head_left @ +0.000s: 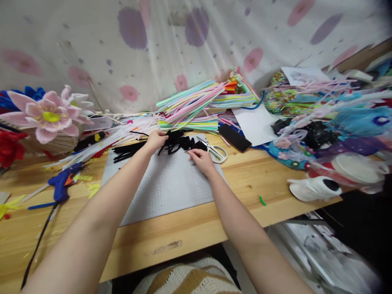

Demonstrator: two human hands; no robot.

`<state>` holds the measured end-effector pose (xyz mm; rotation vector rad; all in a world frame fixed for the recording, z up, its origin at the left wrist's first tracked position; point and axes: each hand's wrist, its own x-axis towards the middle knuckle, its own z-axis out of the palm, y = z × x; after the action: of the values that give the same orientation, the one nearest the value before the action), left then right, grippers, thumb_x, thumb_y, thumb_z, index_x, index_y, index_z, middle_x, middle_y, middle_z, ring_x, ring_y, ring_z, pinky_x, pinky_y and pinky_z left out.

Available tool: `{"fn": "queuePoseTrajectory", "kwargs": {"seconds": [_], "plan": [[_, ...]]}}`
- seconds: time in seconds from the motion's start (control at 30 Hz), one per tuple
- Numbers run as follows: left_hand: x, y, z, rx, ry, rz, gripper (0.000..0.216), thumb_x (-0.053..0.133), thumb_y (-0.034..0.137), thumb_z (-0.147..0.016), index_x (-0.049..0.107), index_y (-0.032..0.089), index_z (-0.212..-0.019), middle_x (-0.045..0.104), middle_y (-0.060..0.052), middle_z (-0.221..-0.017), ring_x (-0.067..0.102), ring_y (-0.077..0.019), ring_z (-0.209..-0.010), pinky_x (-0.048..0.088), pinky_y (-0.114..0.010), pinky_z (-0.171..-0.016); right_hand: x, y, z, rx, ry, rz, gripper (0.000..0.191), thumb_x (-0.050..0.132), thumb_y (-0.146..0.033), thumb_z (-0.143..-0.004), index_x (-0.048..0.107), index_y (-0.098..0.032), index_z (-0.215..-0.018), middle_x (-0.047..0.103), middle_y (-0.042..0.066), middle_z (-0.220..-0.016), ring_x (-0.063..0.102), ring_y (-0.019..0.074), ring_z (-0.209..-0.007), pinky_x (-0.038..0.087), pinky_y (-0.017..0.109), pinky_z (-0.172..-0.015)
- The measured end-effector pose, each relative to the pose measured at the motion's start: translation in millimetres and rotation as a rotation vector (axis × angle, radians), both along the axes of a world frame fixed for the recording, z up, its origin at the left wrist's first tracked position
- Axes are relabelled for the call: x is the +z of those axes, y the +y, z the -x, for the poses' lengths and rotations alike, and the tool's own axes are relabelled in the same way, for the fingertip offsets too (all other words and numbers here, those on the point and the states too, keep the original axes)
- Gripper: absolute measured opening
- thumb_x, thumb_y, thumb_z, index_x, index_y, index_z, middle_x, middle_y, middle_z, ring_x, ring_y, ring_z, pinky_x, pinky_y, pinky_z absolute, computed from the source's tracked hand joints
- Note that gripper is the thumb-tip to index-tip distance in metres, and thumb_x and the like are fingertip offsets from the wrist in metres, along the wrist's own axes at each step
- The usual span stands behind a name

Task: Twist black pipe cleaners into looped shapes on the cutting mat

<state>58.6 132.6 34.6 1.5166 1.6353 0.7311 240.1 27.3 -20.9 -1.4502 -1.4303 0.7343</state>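
Note:
A heap of black pipe cleaners (176, 143) lies at the far edge of a grey cutting mat (165, 183) on the wooden table (245, 179). My left hand (155, 140) reaches into the heap, its fingers curled round some of the black stems. My right hand (200, 160) rests on the mat just right of the heap, fingers pinched at the black ends. White-handled scissors (214, 150) lie right beside my right hand.
Stacks of pastel pipe cleaners (202, 104) sit behind the mat. A blue glue gun (63, 183) with its cord lies at left, near a pink flower (50, 116). A black phone (234, 138), white paper (257, 124), a white tape dispenser (315, 188) and craft clutter lie at right.

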Motion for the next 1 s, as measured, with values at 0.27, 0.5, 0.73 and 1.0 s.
{"fn": "queuePoseTrajectory", "kwargs": {"seconds": [0.27, 0.5, 0.73, 1.0], "plan": [[-16.2, -22, 15, -0.013, 0.062, -0.114, 0.058, 0.071, 0.036, -0.061, 0.053, 0.015, -0.112, 0.064, -0.007, -0.095, 0.062, -0.0178, -0.081, 0.047, -0.029, -0.073, -0.2, 1, 3, 0.011, -0.023, 0.041, 0.025, 0.053, -0.037, -0.078, 0.07, -0.02, -0.08, 0.064, 0.0, -0.064, 0.057, 0.0124, -0.061, 0.041, 0.023, -0.057], [-27.1, -39, 19, -0.092, 0.178, -0.085, 0.05, 0.065, 0.031, -0.067, 0.051, 0.016, -0.113, 0.068, -0.003, -0.081, 0.063, -0.0167, -0.077, 0.045, -0.028, -0.072, 3.2, -3, 6, 0.03, -0.063, 0.041, 0.024, 0.053, -0.036, -0.079, 0.07, -0.019, -0.078, 0.064, 0.001, -0.062, 0.056, 0.0119, -0.059, 0.04, 0.023, -0.056], [-25.5, -40, 20, -0.113, 0.268, -0.089, 0.05, 0.066, 0.031, -0.064, 0.053, 0.017, -0.111, 0.068, -0.005, -0.088, 0.063, -0.0169, -0.077, 0.043, -0.026, -0.066, 2.0, -3, 7, 0.027, -0.046, 0.052, 0.025, 0.053, -0.036, -0.079, 0.07, -0.019, -0.082, 0.064, 0.001, -0.062, 0.055, 0.0121, -0.057, 0.041, 0.023, -0.053], [-20.0, -47, 11, -0.034, 0.289, -0.093, 0.051, 0.06, 0.041, -0.069, 0.051, 0.017, -0.114, 0.067, -0.006, -0.092, 0.062, -0.02, -0.083, 0.043, -0.03, -0.071, 1.4, -3, 9, 0.038, -0.018, 0.063, 0.024, 0.053, -0.036, -0.079, 0.07, -0.018, -0.082, 0.065, 0.001, -0.062, 0.057, 0.0124, -0.058, 0.042, 0.024, -0.055]]}}
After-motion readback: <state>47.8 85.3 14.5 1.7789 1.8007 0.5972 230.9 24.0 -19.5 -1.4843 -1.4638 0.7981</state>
